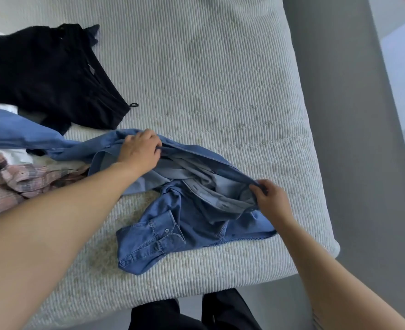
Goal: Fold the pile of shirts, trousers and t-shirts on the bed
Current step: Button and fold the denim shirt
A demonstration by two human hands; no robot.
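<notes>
A blue denim shirt lies crumpled near the front edge of the bed, its buttoned cuff toward me. My left hand grips the shirt's upper edge at its far left side. My right hand pinches the same edge at the right. One sleeve trails off to the left toward the pile. The pile at the left holds a black garment, a pink plaid shirt and some white cloth.
The bed's ribbed white cover stretches bare to the back and right. Its right edge meets a grey floor strip. My dark trouser legs stand against the bed's front edge.
</notes>
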